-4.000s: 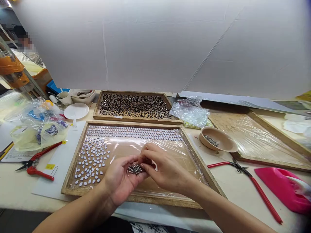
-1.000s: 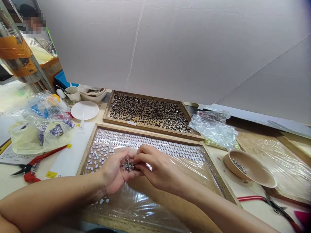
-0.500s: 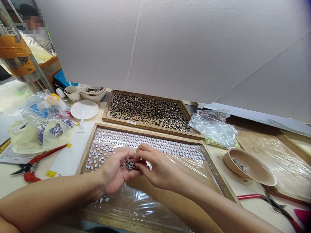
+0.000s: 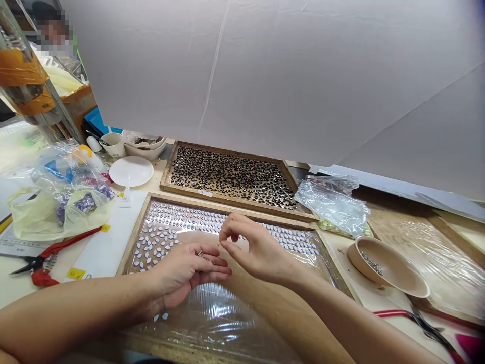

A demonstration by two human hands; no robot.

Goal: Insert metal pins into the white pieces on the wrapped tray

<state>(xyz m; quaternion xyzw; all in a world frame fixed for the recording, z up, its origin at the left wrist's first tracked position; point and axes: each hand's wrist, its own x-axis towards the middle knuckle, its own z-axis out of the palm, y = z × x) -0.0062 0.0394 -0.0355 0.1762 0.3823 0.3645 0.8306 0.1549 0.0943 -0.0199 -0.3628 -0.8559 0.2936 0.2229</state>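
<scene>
My left hand (image 4: 185,270) is half turned up, with thumb and fingers cupped around small silvery metal pins (image 4: 201,255). Most of that little bunch is hidden by the thumb. Just to its right, my right hand (image 4: 255,247) hovers with thumb and curled index finger close together; anything between the tips is too small to make out. Both hands are above a wooden-framed tray (image 4: 135,232) covered in clear film. Small white leaf-shaped pieces (image 4: 157,243) lie on the film, in rows at the back and loosely at the left.
Behind is a second wooden tray (image 4: 227,177) of small dark pieces. At right are a tan bowl (image 4: 401,265) with metal bits and red-handled pliers (image 4: 420,321). Red cutters (image 4: 49,260), plastic bags (image 4: 56,212) and a white plate (image 4: 131,171) lie left. A grey-white panel (image 4: 265,76) overhangs the back.
My right hand has drawn away from the left palm, slightly up and right. The left hand has tilted and its thumb has moved over the pins, covering most of them.
</scene>
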